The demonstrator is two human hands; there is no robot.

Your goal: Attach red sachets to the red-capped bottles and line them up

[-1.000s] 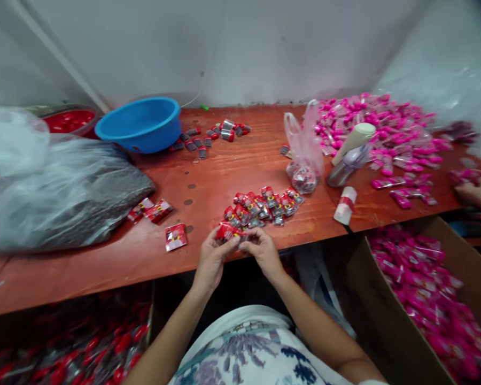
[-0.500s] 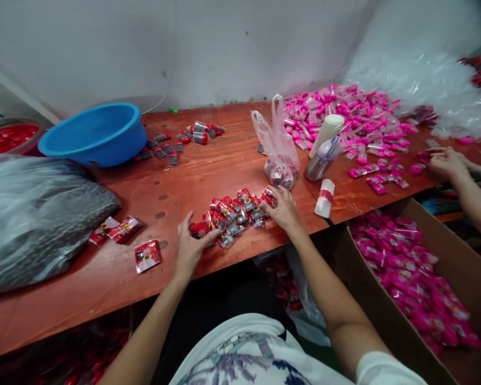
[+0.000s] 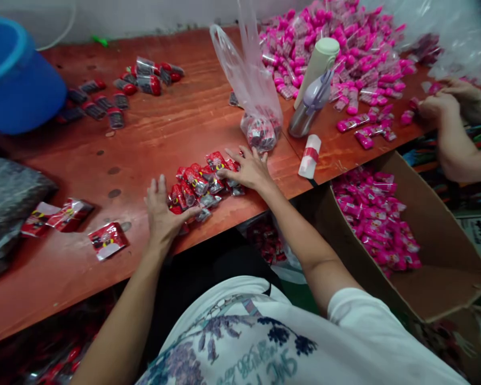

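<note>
A pile of small red-and-clear wrapped packets (image 3: pixel 196 182) lies at the front of the reddish wooden table (image 3: pixel 160 139). My left hand (image 3: pixel 162 216) rests against the pile's left end, fingers spread. Over the right end, my right hand (image 3: pixel 248 171) touches the packets with fingers apart. Neither hand grips a packet that I can make out. Just behind my right hand stands a clear plastic bag (image 3: pixel 260 123) with several red packets inside and its handles sticking up. Flat red printed packets (image 3: pixel 107 240) lie to the left of my left hand.
Behind lie small red-capped containers (image 3: pixel 148 80), a blue basin (image 3: pixel 20 80) and a heap of pink-capped containers (image 3: pixel 316 48). Two bottles (image 3: pixel 310 101) and a white-and-red roll (image 3: pixel 310 156) stand or lie right. A cardboard box (image 3: pixel 433 256) holds pink packets. A co-worker's hands (image 3: pixel 444 101) are far right.
The view has tilted down and shifted right, so everything sits higher and further left. My right hand has moved further over the packets, and both hands stay at the pile.
</note>
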